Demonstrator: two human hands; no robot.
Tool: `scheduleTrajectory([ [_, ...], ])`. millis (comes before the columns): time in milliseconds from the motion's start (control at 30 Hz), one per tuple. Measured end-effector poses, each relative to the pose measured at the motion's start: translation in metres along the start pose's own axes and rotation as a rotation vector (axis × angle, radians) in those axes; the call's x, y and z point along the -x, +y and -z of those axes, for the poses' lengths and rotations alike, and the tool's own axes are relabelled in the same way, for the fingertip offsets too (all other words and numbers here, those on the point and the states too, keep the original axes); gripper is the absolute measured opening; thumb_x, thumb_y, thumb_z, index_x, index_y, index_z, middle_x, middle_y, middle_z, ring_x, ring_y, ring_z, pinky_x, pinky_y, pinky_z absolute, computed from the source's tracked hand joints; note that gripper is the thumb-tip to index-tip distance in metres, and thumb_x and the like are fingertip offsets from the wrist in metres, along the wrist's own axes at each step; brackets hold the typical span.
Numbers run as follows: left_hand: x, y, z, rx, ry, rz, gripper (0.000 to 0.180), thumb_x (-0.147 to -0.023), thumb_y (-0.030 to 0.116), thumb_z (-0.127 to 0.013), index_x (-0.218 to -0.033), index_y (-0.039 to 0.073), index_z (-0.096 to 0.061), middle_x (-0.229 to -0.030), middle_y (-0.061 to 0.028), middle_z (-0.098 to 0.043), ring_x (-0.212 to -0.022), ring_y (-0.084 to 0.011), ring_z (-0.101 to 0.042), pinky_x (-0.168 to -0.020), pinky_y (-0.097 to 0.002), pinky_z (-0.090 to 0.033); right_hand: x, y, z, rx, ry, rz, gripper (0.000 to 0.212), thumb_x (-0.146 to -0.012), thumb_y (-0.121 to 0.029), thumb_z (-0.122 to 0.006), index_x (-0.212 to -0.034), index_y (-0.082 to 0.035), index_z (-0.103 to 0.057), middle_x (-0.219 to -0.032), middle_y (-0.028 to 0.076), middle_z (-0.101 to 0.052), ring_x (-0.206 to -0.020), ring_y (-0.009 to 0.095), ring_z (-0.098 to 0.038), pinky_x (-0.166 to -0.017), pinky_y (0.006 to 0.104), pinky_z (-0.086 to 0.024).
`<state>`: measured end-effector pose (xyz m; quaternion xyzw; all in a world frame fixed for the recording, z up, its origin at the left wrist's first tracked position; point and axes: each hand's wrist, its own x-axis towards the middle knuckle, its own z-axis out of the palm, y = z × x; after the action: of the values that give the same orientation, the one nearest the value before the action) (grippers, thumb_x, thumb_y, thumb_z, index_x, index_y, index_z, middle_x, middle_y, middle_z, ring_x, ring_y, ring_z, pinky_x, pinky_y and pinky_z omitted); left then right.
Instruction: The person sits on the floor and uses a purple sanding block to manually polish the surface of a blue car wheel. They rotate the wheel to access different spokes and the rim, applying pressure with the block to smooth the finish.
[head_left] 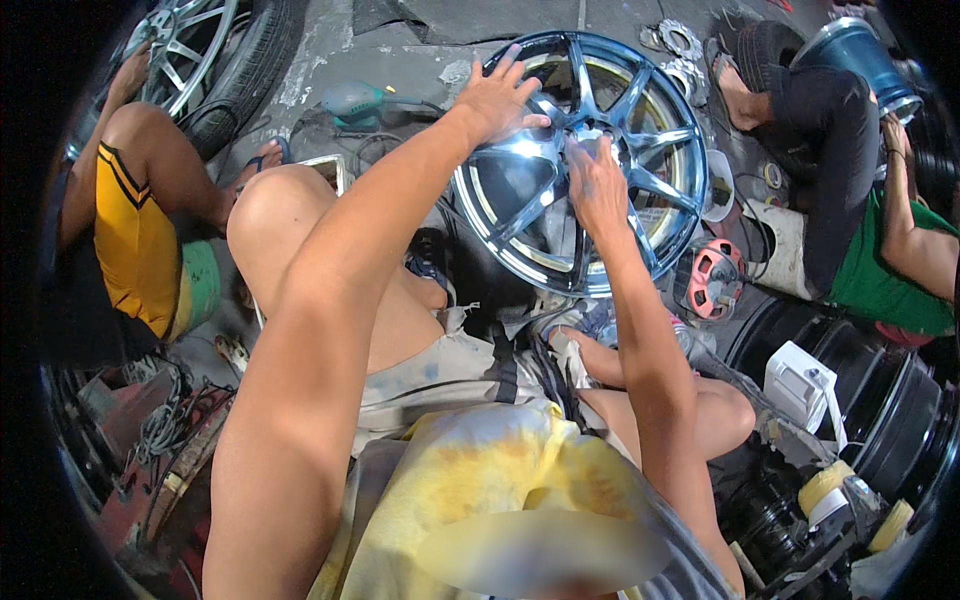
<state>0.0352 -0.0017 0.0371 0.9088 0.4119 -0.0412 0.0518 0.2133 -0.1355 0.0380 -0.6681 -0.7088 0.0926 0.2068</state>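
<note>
A shiny blue-silver alloy wheel rim (pixel 520 222) with several spokes lies in front of me, its face up. My left hand (pixel 500 98) rests on its upper left side with fingers spread, touching the outer edge and a spoke. At the hub, my right hand (pixel 597 190) presses down with its fingers bent and close together. Whatever is under those fingertips is too hidden to make out. Part of the hub and the spoke beneath my hands is covered.
A teal power tool (pixel 355 104) with a cord lies left of the rim. A red-and-black round device (pixel 712 280) sits at its right. Co-workers sit at both sides, one beside a tyred wheel (pixel 255 75), another holding a blue rim (pixel 850 65). A white box (pixel 800 385) rests on dark rims.
</note>
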Motion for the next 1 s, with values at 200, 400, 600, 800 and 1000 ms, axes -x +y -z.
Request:
scheduleTrajectory([
  [200, 0.007, 0.004, -0.008, -0.020, 0.036, -0.012, 0.074, -0.091, 0.068, -0.040, -0.138, 0.012, -0.047, -0.144, -0.0187, -0.040, -0.147, -0.0331, -0.018, -0.108, -0.0660, -0.025, 0.019, -0.009, -0.008, -0.094, 0.083, -0.009, 0.017, -0.090, -0.009, -0.056, -0.102, -0.001, -0.066, -0.098, 0.023, -0.053, -0.085, 0.043, -0.060, -0.071, 0.0512, -0.049],
  [400, 0.000, -0.002, -0.010, -0.003, 0.060, -0.007, 0.075, -0.091, 0.069, -0.039, -0.137, 0.011, -0.048, -0.143, -0.0194, -0.041, -0.147, -0.0336, -0.017, -0.107, -0.0661, -0.027, -0.004, -0.011, -0.012, -0.105, 0.058, -0.095, 0.018, -0.091, -0.009, -0.055, -0.103, -0.001, -0.065, -0.100, 0.025, -0.053, -0.082, 0.044, -0.061, -0.070, 0.0516, -0.049],
  [600, 0.000, -0.003, -0.007, -0.013, 0.076, -0.014, 0.076, -0.091, 0.069, -0.040, -0.138, 0.010, -0.047, -0.145, -0.0193, -0.040, -0.147, -0.0342, -0.016, -0.108, -0.0672, -0.027, 0.007, -0.009, -0.004, 0.001, 0.034, -0.054, 0.020, -0.090, -0.009, -0.056, -0.106, -0.001, -0.065, -0.103, 0.024, -0.054, -0.086, 0.042, -0.062, -0.073, 0.0493, -0.050],
  [800, 0.007, 0.001, -0.013, -0.009, 0.111, -0.018, 0.075, -0.091, 0.069, -0.040, -0.136, 0.009, -0.049, -0.143, -0.0208, -0.040, -0.146, -0.0343, -0.019, -0.107, -0.0671, -0.026, 0.013, -0.016, -0.011, -0.013, 0.098, -0.085, 0.017, -0.089, -0.007, -0.055, -0.100, 0.002, -0.064, -0.096, 0.022, -0.052, -0.081, 0.040, -0.060, -0.070, 0.0495, -0.049],
  [1000, 0.003, 0.004, -0.013, -0.006, 0.080, -0.007, 0.074, -0.091, 0.068, -0.041, -0.136, 0.010, -0.049, -0.143, -0.0197, -0.041, -0.146, -0.0336, -0.020, -0.106, -0.0662, -0.028, 0.000, -0.004, 0.004, 0.049, -0.032, -0.002, 0.023, -0.089, -0.010, -0.057, -0.109, -0.004, -0.066, -0.098, 0.021, -0.054, -0.085, 0.041, -0.061, -0.074, 0.0496, -0.049],
])
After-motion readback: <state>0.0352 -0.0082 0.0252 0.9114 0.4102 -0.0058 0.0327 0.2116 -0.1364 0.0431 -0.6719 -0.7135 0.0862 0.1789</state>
